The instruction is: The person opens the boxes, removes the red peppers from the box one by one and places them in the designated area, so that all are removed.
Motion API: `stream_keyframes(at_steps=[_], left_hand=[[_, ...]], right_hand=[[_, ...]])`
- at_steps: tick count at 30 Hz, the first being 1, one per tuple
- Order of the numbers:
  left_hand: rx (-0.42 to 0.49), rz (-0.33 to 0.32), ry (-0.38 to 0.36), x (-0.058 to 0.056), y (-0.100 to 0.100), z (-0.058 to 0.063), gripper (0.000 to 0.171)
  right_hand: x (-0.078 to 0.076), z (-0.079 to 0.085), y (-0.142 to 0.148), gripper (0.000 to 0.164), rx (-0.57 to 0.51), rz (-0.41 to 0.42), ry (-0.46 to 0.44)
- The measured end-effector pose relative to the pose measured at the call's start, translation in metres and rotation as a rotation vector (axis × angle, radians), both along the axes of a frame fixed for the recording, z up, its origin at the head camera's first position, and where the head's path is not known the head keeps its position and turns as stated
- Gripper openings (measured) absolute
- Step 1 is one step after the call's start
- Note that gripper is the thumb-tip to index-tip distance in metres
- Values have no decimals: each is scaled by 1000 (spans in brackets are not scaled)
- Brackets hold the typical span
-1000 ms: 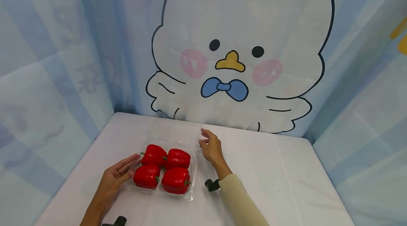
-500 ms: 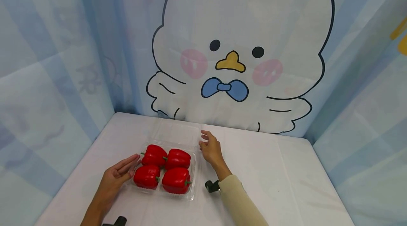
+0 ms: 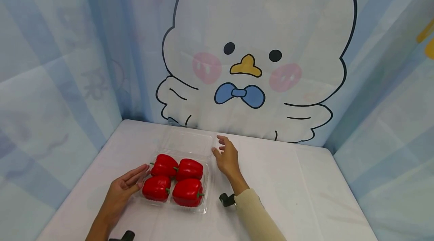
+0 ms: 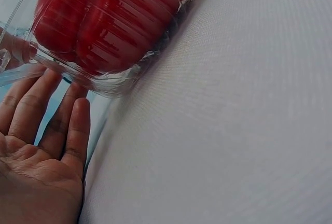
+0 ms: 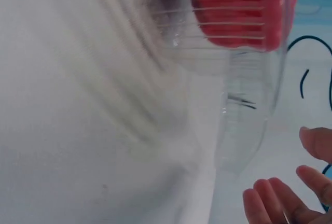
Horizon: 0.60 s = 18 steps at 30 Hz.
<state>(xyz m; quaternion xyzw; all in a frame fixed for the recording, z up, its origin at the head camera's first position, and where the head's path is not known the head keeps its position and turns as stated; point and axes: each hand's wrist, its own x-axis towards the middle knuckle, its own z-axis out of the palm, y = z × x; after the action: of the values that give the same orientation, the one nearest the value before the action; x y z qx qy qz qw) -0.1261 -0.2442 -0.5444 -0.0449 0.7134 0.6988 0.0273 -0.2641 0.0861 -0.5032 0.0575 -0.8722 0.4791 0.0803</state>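
Observation:
A clear plastic clamshell box (image 3: pixel 205 204) holds several red bell peppers (image 3: pixel 188 192) with green stems. Its see-through lid (image 3: pixel 188 141) is swung back toward the rear of the table. At the box's left edge is my left hand (image 3: pixel 119 192); its fingers (image 4: pixel 31 110) are extended, palm up in the left wrist view, with the fingertips at the rim. My right hand (image 3: pixel 227 158) is beside the lid's right edge, fingers spread slightly. In the right wrist view a gap shows between those fingertips (image 5: pixel 254 203) and the plastic.
A white cloth covers the table (image 3: pixel 288 180). Behind it hangs a curtain (image 3: pixel 257 15) with a printed cartoon bird, and more curtain closes both sides. Dark wrist mounts (image 3: pixel 227 199) sit on the forearms.
The lid shifts slightly at first, then stays still. My right hand's fingers have spread and moved a little right, away from the lid. The left hand and the peppers keep their places.

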Motion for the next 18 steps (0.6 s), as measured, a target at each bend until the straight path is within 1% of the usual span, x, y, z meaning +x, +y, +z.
stream_keyframes(at_steps=[3,9,14,18], left_hand=[[7,-6,4,0,0,0,70],[20,-12,1,0,-1,0,70],[12,-5,-6,0,0,0,70],[9,2,-14,0,1,2,69]], right_hand=[[5,8,-1,52,-13,2,40],[20,20,-5,58,-17,12,47],[35,23,-10,64,-19,37,45],[45,24,-16,67,-26,73,48]])
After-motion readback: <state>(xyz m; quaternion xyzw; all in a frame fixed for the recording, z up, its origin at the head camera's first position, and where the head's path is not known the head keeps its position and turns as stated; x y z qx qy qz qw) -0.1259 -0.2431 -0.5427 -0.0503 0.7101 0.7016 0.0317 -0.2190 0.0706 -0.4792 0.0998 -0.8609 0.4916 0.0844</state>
